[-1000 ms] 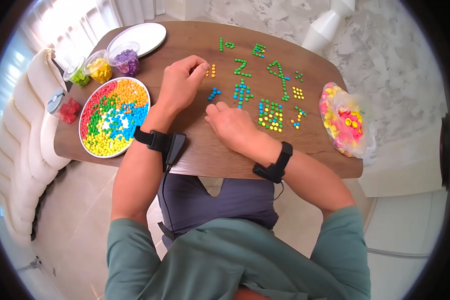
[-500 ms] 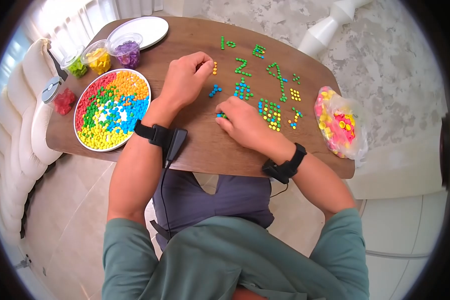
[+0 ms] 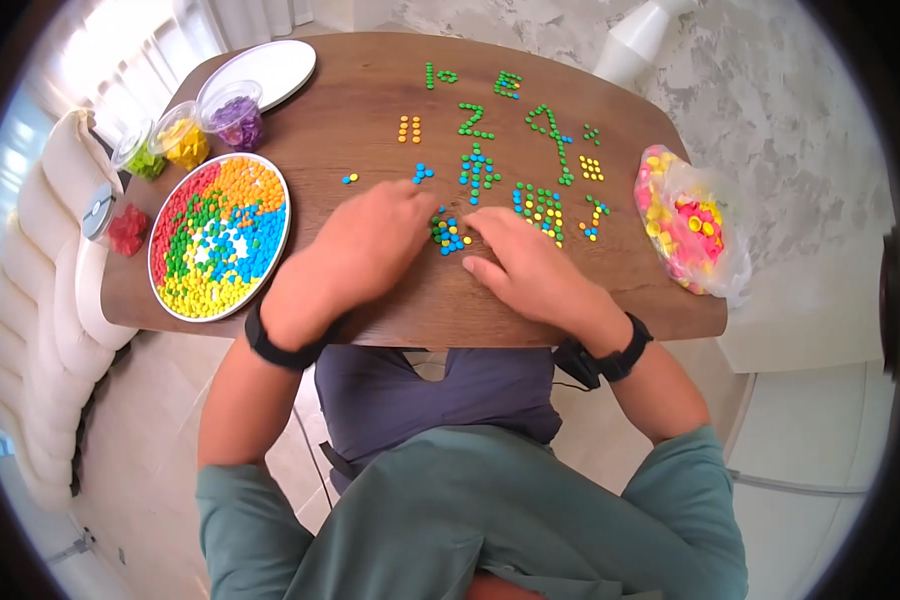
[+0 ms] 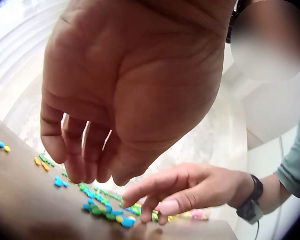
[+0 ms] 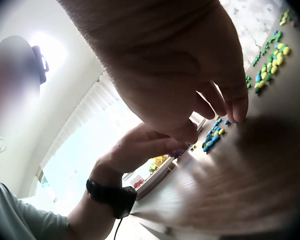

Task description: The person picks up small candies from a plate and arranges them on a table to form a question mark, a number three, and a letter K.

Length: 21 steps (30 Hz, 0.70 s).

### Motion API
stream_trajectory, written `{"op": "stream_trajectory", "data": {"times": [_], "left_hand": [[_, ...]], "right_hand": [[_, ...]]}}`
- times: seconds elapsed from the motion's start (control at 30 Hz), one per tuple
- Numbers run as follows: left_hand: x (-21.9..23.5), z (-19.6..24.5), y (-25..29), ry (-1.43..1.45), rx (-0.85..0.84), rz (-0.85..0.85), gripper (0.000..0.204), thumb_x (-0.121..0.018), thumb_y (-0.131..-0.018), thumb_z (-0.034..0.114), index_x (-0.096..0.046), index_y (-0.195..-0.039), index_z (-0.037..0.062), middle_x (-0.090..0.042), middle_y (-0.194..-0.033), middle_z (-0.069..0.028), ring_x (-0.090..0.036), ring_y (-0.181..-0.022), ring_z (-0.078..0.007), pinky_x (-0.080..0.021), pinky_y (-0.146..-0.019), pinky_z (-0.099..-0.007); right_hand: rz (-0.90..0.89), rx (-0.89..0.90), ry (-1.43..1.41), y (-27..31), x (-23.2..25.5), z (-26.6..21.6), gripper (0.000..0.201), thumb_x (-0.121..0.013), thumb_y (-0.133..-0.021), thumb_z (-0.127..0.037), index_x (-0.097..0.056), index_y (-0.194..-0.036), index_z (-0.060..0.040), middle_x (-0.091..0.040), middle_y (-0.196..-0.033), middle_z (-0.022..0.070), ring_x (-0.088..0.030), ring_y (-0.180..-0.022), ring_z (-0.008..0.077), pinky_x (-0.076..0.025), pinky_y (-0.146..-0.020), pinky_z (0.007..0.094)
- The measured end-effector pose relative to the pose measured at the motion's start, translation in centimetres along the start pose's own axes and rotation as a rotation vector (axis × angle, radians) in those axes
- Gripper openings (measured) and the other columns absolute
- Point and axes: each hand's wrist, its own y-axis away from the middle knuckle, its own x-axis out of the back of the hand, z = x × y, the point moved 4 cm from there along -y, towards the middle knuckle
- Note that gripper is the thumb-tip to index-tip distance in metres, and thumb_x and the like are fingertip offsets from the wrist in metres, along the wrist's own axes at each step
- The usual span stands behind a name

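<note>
On the brown table, a tight cluster of blue, yellow and green candies (image 3: 450, 236) lies between the two hands. My left hand (image 3: 375, 240) hovers at the cluster's left edge, its fingers bent loosely downward; in the left wrist view no candy shows between them. To the right of the cluster, my right hand (image 3: 530, 258) has its fingers loosely spread, fingertips right at the candies. Just above the left fingers sit a few blue candies (image 3: 423, 173). A blue and yellow candy pair (image 3: 350, 179) lies further left, below two short columns of orange candies (image 3: 409, 129).
Candy figures, among them a green one shaped like a 2 (image 3: 476, 121) and a green-yellow block (image 3: 540, 213), spread across the table. At left stand a round plate of sorted candies (image 3: 220, 235), lidded cups (image 3: 183, 142) and a white plate (image 3: 270, 75). A candy bag (image 3: 692, 225) lies at right.
My left hand has come down and right from beside the orange candies to the cluster. My right hand has shifted right, uncovering the cluster. The orange columns and the blue-yellow pair now show.
</note>
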Motion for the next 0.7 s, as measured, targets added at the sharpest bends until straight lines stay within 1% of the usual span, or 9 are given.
{"op": "stream_trajectory", "data": {"times": [0.03,0.07,0.1,0.13,0.17,0.27,0.37,0.53,0.7], "left_hand": [[-0.2,0.6,1.2,0.003,0.016,-0.002,0.043,-0.067,-0.094,0.017,-0.059,-0.134,0.0023,-0.062,-0.131,-0.0208,-0.061,-0.117,-0.0392,-0.052,-0.098,-0.0458],[-0.5,1.1,2.1,-0.008,0.007,-0.021,0.043,-0.067,-0.094,0.017,-0.059,-0.134,0.0023,-0.062,-0.131,-0.0208,-0.061,-0.117,-0.0392,-0.052,-0.098,-0.0458],[-0.7,1.6,2.9,-0.031,0.009,-0.024,0.05,-0.069,-0.093,0.018,-0.054,-0.139,0.0015,-0.057,-0.139,-0.0192,-0.056,-0.124,-0.0384,-0.049,-0.103,-0.0459],[-0.9,1.9,3.4,-0.051,0.012,-0.027,0.058,-0.07,-0.092,0.019,-0.05,-0.144,0.0007,-0.053,-0.146,-0.0176,-0.052,-0.131,-0.0377,-0.046,-0.108,-0.0459],[-1.1,2.1,3.6,-0.057,0.008,-0.043,0.058,-0.07,-0.092,0.019,-0.05,-0.144,0.0007,-0.053,-0.146,-0.0176,-0.052,-0.131,-0.0377,-0.046,-0.108,-0.0459],[-1.4,2.3,3.9,-0.115,0.02,-0.028,0.066,-0.072,-0.091,0.022,-0.046,-0.148,-0.0006,-0.051,-0.148,-0.0169,-0.047,-0.137,-0.0367,-0.043,-0.112,-0.0466],[-1.5,2.4,3.9,-0.165,0.034,-0.051,0.07,-0.073,-0.09,0.023,-0.044,-0.15,-0.0003,-0.05,-0.149,-0.017,-0.046,-0.138,-0.0363,-0.041,-0.114,-0.0466],[-0.6,2.8,2.5,-0.145,0.085,-0.036,0.064,-0.07,-0.093,0.022,-0.046,-0.148,0.0014,-0.052,-0.148,-0.0166,-0.047,-0.137,-0.0368,-0.041,-0.113,-0.0469],[-1.0,2.3,0.2,-0.119,0.062,-0.058,0.058,-0.066,-0.094,0.018,-0.047,-0.147,0.0028,-0.053,-0.147,-0.0162,-0.048,-0.136,-0.0361,-0.042,-0.112,-0.0469]], "right_hand": [[0.039,0.019,0.021,0.8,0.0,-0.4,0.045,-0.072,-0.092,-0.017,-0.058,-0.13,0.0035,-0.061,-0.125,0.0221,-0.061,-0.114,0.04,-0.05,-0.097,0.0468],[0.078,0.037,0.043,1.5,0.0,-0.6,0.048,-0.072,-0.092,-0.019,-0.056,-0.131,0.0045,-0.059,-0.131,0.0226,-0.06,-0.115,0.0401,-0.05,-0.098,0.047],[0.092,0.027,0.029,1.8,-0.3,-0.6,0.048,-0.072,-0.092,-0.019,-0.056,-0.131,0.0045,-0.059,-0.131,0.0226,-0.06,-0.115,0.0401,-0.05,-0.098,0.047],[0.092,0.004,0.061,2.2,-0.6,-0.6,0.053,-0.073,-0.092,-0.021,-0.055,-0.134,0.0052,-0.057,-0.136,0.0233,-0.057,-0.121,0.0408,-0.048,-0.103,0.0463],[0.09,-0.017,0.094,2.5,-0.8,-0.5,0.057,-0.074,-0.093,-0.024,-0.054,-0.137,0.006,-0.054,-0.142,0.0239,-0.054,-0.127,0.0415,-0.046,-0.107,0.0456],[0.08,-0.002,0.153,2.0,-1.1,-1.0,0.063,-0.076,-0.089,-0.027,-0.054,-0.137,0.0065,-0.052,-0.145,0.0224,-0.056,-0.121,0.0378,-0.049,-0.102,0.0456],[0.045,0.037,0.241,1.8,-2.1,-0.9,0.066,-0.078,-0.088,-0.03,-0.053,-0.137,0.0064,-0.053,-0.145,0.0215,-0.055,-0.122,0.036,-0.049,-0.103,0.0439],[0.069,0.015,0.211,1.7,-1.8,-0.4,0.069,-0.079,-0.085,-0.032,-0.054,-0.137,0.0061,-0.054,-0.144,0.0195,-0.055,-0.121,0.0341,-0.048,-0.103,0.0436],[0.097,0.028,0.22,1.5,-2.4,-0.2,0.07,-0.081,-0.083,-0.034,-0.055,-0.135,0.0051,-0.055,-0.14,0.0164,-0.054,-0.119,0.0322,-0.048,-0.101,0.0437]]}}
